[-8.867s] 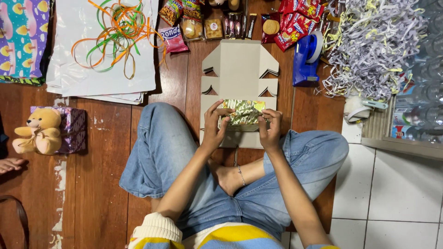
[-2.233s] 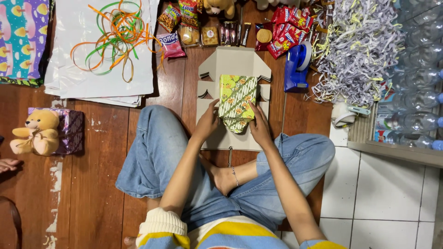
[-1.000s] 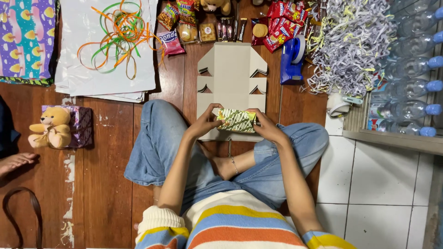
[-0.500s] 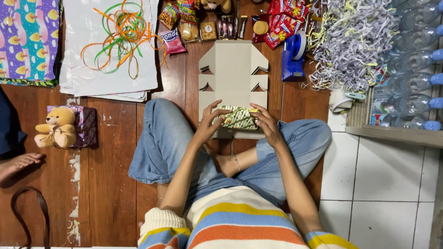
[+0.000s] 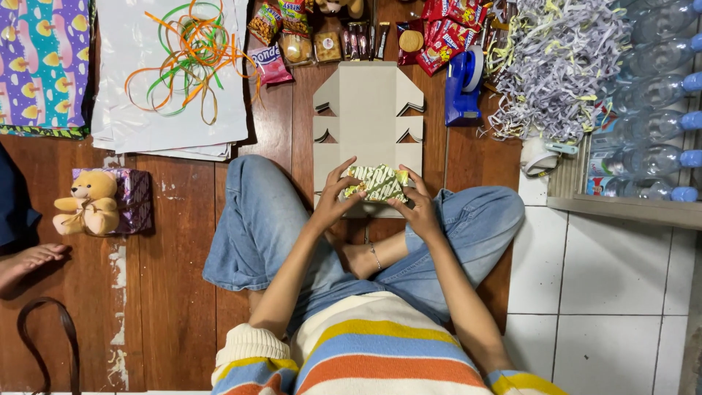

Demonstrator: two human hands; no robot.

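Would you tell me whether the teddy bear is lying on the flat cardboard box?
No, the teddy bear lies on a purple wrapped parcel on the left, far from the cardboard box.

Teddy bear left of flat box

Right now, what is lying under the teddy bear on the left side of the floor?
The teddy bear sits on a box wrapped in shiny purple paper. Under that is the wooden floor. The box's contents are hidden.
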